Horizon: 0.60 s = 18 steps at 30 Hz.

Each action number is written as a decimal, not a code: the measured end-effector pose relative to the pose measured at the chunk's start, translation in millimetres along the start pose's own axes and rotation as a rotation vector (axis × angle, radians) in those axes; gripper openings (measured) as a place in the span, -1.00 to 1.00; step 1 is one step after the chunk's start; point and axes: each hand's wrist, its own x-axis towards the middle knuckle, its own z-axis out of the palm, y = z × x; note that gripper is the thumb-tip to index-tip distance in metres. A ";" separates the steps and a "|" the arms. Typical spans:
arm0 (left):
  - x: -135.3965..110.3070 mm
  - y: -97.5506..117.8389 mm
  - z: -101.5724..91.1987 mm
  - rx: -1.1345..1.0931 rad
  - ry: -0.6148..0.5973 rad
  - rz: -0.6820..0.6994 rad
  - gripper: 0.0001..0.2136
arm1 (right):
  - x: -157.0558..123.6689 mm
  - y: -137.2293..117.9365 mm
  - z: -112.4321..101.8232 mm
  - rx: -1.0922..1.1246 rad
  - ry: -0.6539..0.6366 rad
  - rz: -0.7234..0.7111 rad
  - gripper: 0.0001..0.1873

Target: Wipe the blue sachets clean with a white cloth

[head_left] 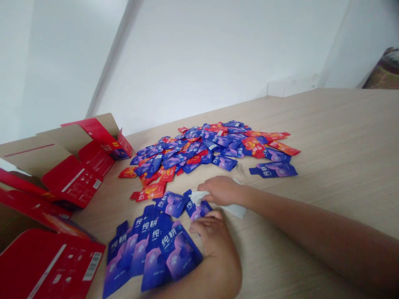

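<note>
Right hand [222, 190] closed tight on the white wipe [237, 209], left hand [213, 238] curled, pinching the blue sachet [197, 210] just nearside of the sachet pile [212, 147]; better flat, stroked evenly

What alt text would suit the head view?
The right hand holds a white cloth to a blue pouch that the left hand touches. Blue pouches lie fanned beside them, a mixed red and blue pile behind, open red cartons at left.
</note>
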 end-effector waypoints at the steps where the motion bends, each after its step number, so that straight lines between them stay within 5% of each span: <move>1: 0.2 -0.6 -0.8 -0.013 -0.011 -0.001 -0.66 | 0.6 3.7 -0.7 -0.010 -0.001 0.029 -0.65; 5: 1.7 -1.6 -0.9 -0.036 -0.025 -0.004 -0.70 | -1.2 5.2 -8.0 -0.029 0.033 0.042 -0.64; 12: 4.2 1.2 2.4 -0.026 -0.040 -0.001 -0.63 | -5.0 -18.0 -8.7 0.056 -0.052 -0.164 -0.70; 18: -0.1 0.5 1.8 0.070 0.040 -0.002 -0.64 | 0.1 5.4 -2.0 -0.002 -0.002 -0.002 -0.65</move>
